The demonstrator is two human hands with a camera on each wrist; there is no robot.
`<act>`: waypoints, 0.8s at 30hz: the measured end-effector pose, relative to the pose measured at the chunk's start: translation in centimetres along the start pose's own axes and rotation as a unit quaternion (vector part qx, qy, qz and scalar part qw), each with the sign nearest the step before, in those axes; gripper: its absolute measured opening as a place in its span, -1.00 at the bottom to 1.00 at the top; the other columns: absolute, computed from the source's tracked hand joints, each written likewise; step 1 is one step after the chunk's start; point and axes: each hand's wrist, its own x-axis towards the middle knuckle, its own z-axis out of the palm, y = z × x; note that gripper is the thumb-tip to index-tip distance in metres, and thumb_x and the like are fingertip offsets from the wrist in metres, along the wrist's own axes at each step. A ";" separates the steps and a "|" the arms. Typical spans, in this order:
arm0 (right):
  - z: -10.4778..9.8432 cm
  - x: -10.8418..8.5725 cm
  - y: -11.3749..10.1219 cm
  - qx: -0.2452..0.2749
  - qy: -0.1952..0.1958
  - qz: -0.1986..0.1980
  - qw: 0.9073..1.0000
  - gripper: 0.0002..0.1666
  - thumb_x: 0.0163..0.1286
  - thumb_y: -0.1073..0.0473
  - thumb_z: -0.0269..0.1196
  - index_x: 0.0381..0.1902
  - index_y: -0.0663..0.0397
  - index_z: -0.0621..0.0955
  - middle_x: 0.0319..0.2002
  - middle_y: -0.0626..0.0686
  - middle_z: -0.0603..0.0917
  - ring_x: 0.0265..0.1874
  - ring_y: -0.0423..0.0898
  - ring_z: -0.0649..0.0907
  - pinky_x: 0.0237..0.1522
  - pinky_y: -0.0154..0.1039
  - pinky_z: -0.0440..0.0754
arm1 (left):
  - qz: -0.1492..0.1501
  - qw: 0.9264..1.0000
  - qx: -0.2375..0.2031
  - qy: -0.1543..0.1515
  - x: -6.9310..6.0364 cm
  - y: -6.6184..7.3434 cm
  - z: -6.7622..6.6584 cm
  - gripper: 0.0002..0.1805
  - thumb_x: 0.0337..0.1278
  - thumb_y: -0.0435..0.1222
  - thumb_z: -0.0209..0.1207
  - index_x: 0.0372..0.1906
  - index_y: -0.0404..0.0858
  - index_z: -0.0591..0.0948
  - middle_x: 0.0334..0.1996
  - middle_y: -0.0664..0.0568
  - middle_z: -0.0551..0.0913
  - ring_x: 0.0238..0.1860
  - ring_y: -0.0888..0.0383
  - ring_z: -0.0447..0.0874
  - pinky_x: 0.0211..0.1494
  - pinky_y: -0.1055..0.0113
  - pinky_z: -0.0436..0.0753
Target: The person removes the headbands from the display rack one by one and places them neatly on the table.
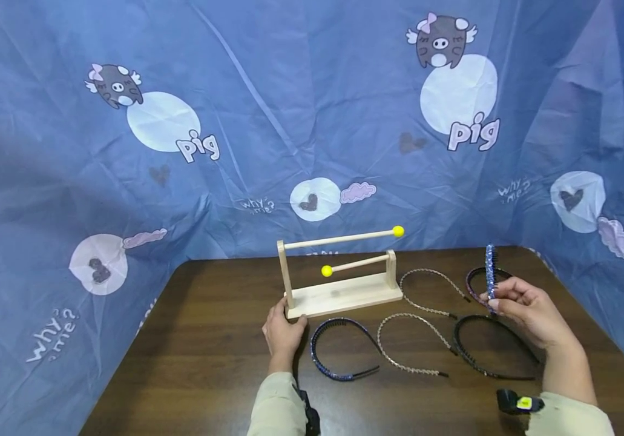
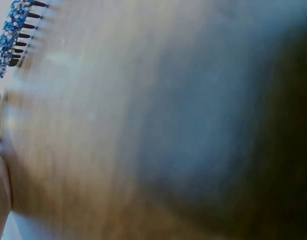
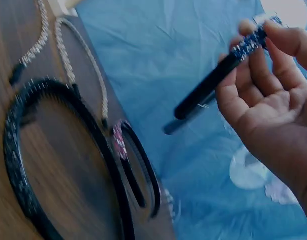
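A blue glittery headband with dark comb teeth is held up at the right side, pinched between thumb and fingers of my right hand. The right wrist view shows its black ends pointing away from the palm. My left hand grips the left end of a pale wooden stand, thumb at the front edge. Two rods with yellow ball tips rise above its base. Nearest the left hand, another blue headband lies on the table; its comb teeth show in the left wrist view.
Two light braided headbands lie right of the stand. A black headband and a pink-and-dark one lie farther right on the brown table. Blue printed cloth hangs behind and beside the table.
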 end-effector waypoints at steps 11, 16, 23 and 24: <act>-2.8 -3.9 -2.0 -0.056 -0.038 0.106 0.992 -0.62 0.24 0.63 0.01 -0.21 0.11 0.56 -0.27 0.05 0.69 -0.23 -0.15 0.66 -0.24 -0.34 0.58 | 0.005 1.000 -0.006 0.003 0.1 0.0 0.0 -0.30 -0.31 -0.23 0.38 0.14 -0.29 0.50 0.01 -0.15 0.54 0.08 -0.10 0.46 0.12 0.01 0.21; -4.9 -5.8 -1.9 -0.052 -0.051 0.131 0.989 -0.58 0.26 0.62 -0.02 -0.15 0.07 0.56 -0.24 0.04 0.69 -0.23 -0.16 0.66 -0.28 -0.34 0.58 | 0.004 1.000 -0.005 0.003 0.3 0.2 -0.2 -0.31 -0.30 -0.24 0.38 0.13 -0.27 0.50 0.01 -0.14 0.55 0.07 -0.11 0.46 0.12 0.01 0.21; -7.5 -8.6 -1.8 -0.138 -0.014 0.192 0.972 -0.55 0.30 0.53 0.02 -0.19 -0.17 0.58 -0.26 -0.11 0.70 -0.33 -0.26 0.64 -0.54 -0.33 0.44 | 0.004 1.000 -0.010 -0.003 0.0 -0.2 0.0 -0.32 -0.28 -0.26 0.38 0.14 -0.28 0.50 0.00 -0.14 0.55 0.07 -0.12 0.46 0.14 -0.01 0.19; -7.8 -9.0 -1.7 -0.138 -0.011 0.207 0.968 -0.55 0.32 0.51 0.02 -0.19 -0.19 0.58 -0.26 -0.11 0.70 -0.32 -0.26 0.64 -0.52 -0.33 0.45 | 0.005 1.000 -0.009 -0.003 -0.1 -0.3 0.1 -0.32 -0.28 -0.26 0.39 0.13 -0.29 0.50 -0.01 -0.15 0.55 0.07 -0.12 0.46 0.14 -0.01 0.19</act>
